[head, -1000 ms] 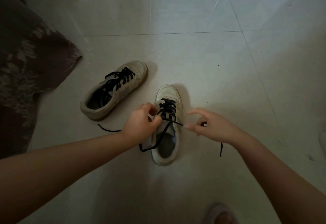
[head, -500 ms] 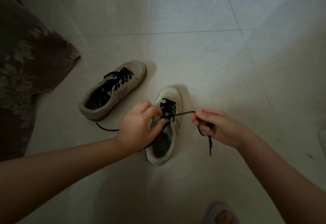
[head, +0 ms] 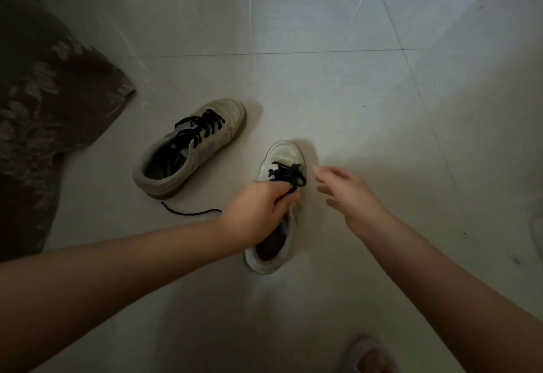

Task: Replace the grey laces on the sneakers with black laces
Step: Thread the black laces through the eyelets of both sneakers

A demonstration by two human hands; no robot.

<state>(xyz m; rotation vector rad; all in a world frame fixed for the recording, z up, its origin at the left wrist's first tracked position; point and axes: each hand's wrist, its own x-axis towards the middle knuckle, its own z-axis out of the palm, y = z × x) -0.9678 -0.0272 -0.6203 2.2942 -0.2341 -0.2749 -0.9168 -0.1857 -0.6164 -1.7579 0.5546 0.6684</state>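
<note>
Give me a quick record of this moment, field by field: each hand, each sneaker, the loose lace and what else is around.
left hand: grips the near sneaker's lace, fingers curled
right hand: fingers spread, holds nothing, blurred, beside the near sneaker
near sneaker: upright on the floor, black laces bunched on its front eyelets
far sneaker: tipped toward its side, black laces threaded through
loose lace end: trails on the floor left of the left hand
floor: pale tiles
patterned fabric: at the left edge
grey laces: none visible
</note>
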